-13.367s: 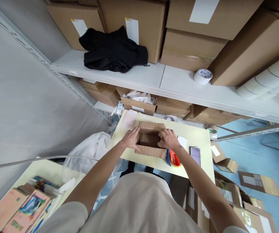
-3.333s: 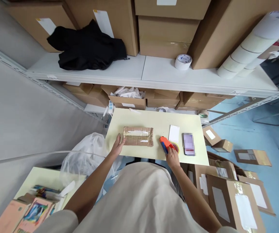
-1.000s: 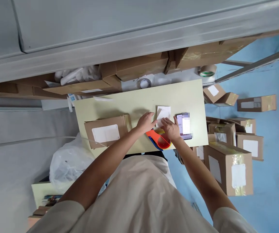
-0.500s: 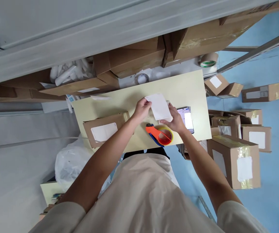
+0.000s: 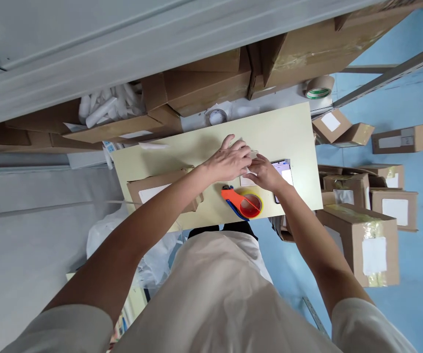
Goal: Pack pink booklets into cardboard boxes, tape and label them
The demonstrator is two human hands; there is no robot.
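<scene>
My left hand [image 5: 229, 161] is over the middle of the table, its fingers bent round and meeting my right hand. My right hand [image 5: 266, 173] is closed, thumb toward the left hand. Between them shows a small bit of a white paper sheet [image 5: 247, 171]; most of it is hidden by the fingers. Under my right hand lies a pale flat piece [image 5: 247, 181], partly covered. An orange and blue tape dispenser [image 5: 238, 200] with yellow tape rests just below the hands. A lit phone [image 5: 284, 172] lies beside my right wrist.
A cardboard box [image 5: 145, 187] with a white label sits at the left of the cream table [image 5: 300, 142], partly behind my left forearm. Tape rolls [image 5: 217, 116] and open cartons [image 5: 207, 88] line the back shelf. Several labelled boxes [image 5: 358, 238] stand on the blue floor at right.
My left hand has moved right, over to my right hand. The white sheet, spread out between the hands before, is now mostly hidden in them.
</scene>
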